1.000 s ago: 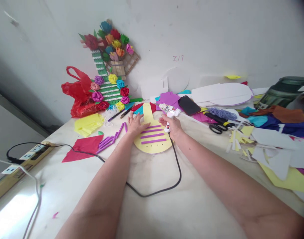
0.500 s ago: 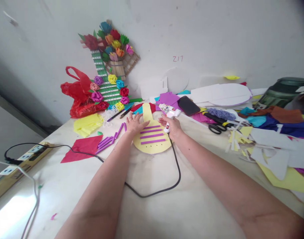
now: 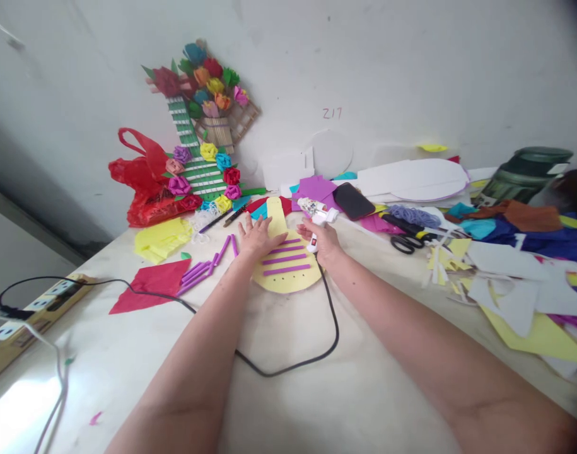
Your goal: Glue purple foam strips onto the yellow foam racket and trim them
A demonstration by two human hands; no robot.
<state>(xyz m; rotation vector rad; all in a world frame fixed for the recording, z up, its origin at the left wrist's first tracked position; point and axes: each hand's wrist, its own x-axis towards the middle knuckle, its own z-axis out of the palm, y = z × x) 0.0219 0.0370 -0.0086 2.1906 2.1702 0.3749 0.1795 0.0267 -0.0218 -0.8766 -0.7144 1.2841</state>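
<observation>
A yellow guitar-shaped paper cutout [image 3: 288, 285] lies on the table, with several purple paper strips [image 3: 286, 269] in rows across it and a line of small dots below them. My left hand [image 3: 258, 239] rests on the cutout's left edge, fingers spread, its thumb by the top strip. In my right hand [image 3: 325, 243] is a white hot glue gun [image 3: 322, 215], gripped by its handle over the right side of the cutout. The gun's black cord [image 3: 336, 328] loops down and passes under my left forearm. Several loose purple paper rolls [image 3: 196, 275] lie to the left.
Red paper [image 3: 151, 285] and a power strip [image 3: 42, 309] sit on the left. A decorated green paper guitar [image 3: 200, 173] leans on the wall beside a red plastic bag [image 3: 149, 180]. Black scissors [image 3: 406, 243], a phone [image 3: 353, 200] and paper scraps [image 3: 510, 271] lie on the right.
The view has shifted slightly, so the whole scene sits a little further left. Both hands keep nearly the same places on and over the cutout.
</observation>
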